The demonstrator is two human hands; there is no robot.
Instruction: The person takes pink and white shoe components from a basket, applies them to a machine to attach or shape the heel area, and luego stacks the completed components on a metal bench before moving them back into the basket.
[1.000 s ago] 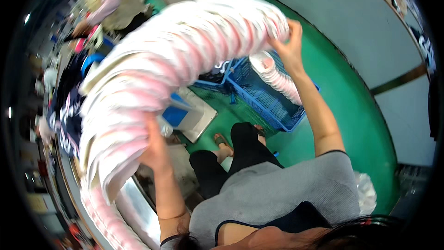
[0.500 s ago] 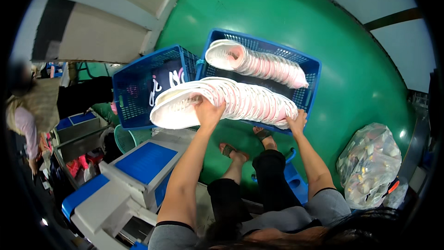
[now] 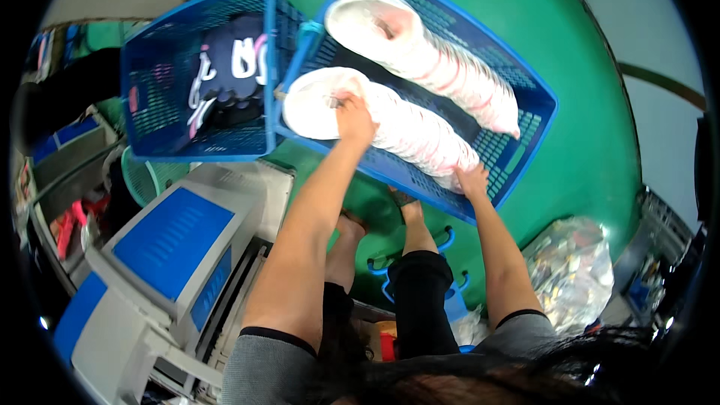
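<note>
A long row of nested white and pink shoe uppers [image 3: 420, 135] lies along the near side of a large blue plastic basket [image 3: 536, 105]. My left hand [image 3: 356, 121] is closed on its left end, with the fingers inside the opening of the end upper. At the opposite end my right hand [image 3: 472, 181] grips the last uppers, its fingertips partly hidden. Farther back in the same basket lies a second row of white and pink shoe uppers [image 3: 439, 64], with neither hand touching it.
A second blue basket [image 3: 157, 142] on the left holds dark navy pieces with white and pink marks [image 3: 232, 60]. A grey and blue machine [image 3: 176, 240] stands at the lower left, beside a green basket [image 3: 142, 180]. A clear bag of scraps [image 3: 574, 274] sits at the right.
Both hands have lowered the near row of shoe uppers from above the basket's near edge down into it. The view has moved closer to the baskets.
</note>
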